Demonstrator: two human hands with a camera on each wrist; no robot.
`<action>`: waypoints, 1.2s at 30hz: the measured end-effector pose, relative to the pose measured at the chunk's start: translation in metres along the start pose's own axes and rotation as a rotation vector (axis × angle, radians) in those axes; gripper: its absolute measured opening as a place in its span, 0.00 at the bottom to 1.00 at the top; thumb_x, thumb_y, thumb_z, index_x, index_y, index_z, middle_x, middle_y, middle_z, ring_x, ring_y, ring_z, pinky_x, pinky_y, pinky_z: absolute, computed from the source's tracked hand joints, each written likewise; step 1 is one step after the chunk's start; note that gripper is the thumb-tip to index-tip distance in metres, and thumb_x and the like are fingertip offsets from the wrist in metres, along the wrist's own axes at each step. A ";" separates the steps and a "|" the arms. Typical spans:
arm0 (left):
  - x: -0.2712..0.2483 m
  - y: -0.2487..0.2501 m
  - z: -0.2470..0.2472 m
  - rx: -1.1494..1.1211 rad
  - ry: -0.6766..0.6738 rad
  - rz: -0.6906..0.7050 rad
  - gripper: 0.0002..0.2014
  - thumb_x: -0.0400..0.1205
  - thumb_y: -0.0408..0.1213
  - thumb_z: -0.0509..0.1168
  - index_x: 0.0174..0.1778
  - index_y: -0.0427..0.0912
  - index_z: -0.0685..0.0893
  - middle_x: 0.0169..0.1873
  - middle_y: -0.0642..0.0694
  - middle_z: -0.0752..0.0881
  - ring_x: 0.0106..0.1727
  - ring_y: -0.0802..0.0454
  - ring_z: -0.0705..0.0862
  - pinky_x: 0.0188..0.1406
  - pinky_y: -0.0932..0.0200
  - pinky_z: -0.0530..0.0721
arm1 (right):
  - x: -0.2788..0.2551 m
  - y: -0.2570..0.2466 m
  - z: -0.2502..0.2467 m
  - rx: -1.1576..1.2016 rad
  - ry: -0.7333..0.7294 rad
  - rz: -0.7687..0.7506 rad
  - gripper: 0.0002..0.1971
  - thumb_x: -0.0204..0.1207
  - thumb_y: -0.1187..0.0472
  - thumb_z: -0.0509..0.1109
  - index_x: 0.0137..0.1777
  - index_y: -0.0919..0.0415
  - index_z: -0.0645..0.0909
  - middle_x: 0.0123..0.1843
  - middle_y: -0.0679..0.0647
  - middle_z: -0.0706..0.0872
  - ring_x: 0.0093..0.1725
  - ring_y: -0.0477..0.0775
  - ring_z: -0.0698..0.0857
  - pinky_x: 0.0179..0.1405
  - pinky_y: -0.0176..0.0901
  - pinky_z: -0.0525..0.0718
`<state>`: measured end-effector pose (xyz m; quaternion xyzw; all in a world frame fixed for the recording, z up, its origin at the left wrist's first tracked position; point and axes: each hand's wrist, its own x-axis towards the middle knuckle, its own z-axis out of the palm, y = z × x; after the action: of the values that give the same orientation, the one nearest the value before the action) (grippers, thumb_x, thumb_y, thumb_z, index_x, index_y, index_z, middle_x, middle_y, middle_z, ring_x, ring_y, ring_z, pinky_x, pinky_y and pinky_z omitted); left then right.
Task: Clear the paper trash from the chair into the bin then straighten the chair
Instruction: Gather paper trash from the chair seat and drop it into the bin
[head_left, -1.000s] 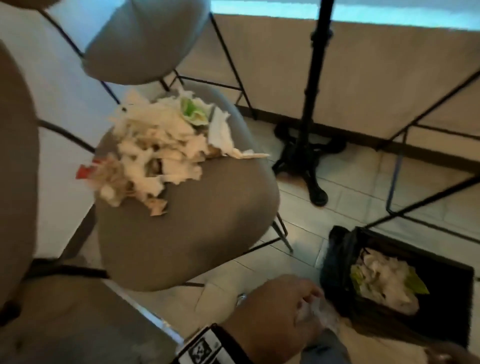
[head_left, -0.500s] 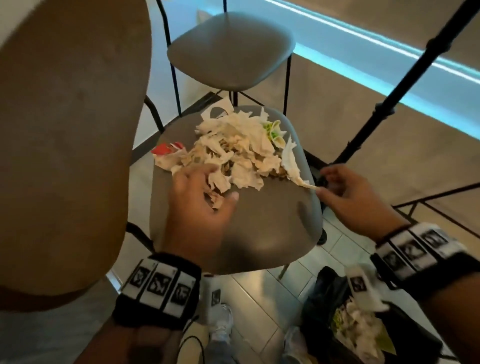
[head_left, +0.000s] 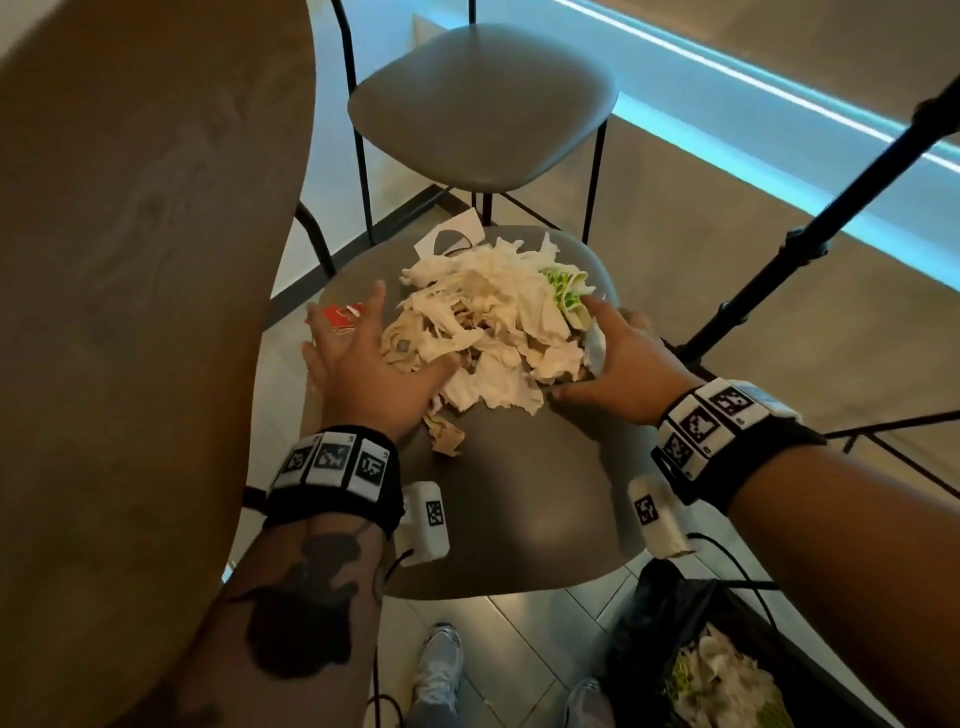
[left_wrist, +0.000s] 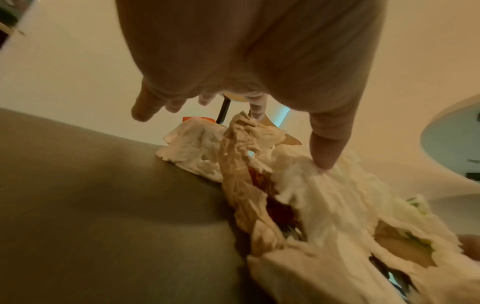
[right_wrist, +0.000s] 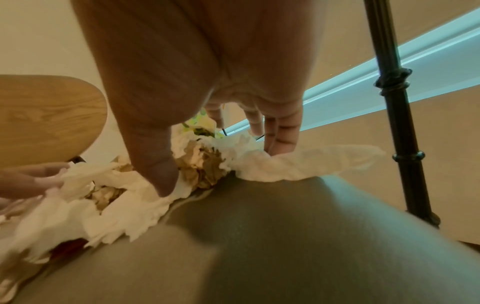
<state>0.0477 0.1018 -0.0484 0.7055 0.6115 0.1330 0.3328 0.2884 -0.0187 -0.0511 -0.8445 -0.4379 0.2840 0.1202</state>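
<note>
Grey chair seat (head_left: 519, 499) bears crumpled white-and-tan paper heap (head_left: 488, 322); left hand (head_left: 363, 369), right hand (head_left: 618, 369) spread, flanking it.

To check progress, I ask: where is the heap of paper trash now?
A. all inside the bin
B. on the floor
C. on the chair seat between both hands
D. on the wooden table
C: the paper trash lies on the chair seat, the left hand and right hand flanking it.
</note>
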 end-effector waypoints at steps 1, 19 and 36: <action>0.001 0.003 0.001 0.003 -0.010 0.013 0.48 0.68 0.62 0.81 0.83 0.73 0.65 0.91 0.50 0.44 0.91 0.33 0.45 0.86 0.29 0.57 | 0.001 -0.001 0.000 0.012 0.021 -0.008 0.57 0.65 0.39 0.83 0.88 0.39 0.50 0.84 0.59 0.62 0.80 0.67 0.71 0.76 0.63 0.78; -0.028 -0.009 0.012 0.020 0.085 0.256 0.11 0.82 0.41 0.69 0.58 0.43 0.87 0.59 0.42 0.83 0.55 0.49 0.83 0.45 0.64 0.77 | -0.014 0.008 0.016 0.280 0.111 -0.041 0.12 0.77 0.57 0.78 0.55 0.48 0.80 0.49 0.44 0.83 0.47 0.44 0.83 0.41 0.36 0.80; -0.066 0.000 0.009 -0.132 0.115 0.229 0.10 0.83 0.34 0.70 0.43 0.51 0.75 0.35 0.51 0.78 0.36 0.53 0.78 0.32 0.57 0.78 | -0.029 -0.002 0.036 0.219 0.216 -0.037 0.23 0.72 0.35 0.76 0.63 0.41 0.78 0.59 0.48 0.77 0.54 0.48 0.78 0.45 0.40 0.78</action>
<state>0.0389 0.0367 -0.0402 0.7382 0.5351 0.2504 0.3255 0.2525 -0.0423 -0.0684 -0.8436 -0.4045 0.2354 0.2632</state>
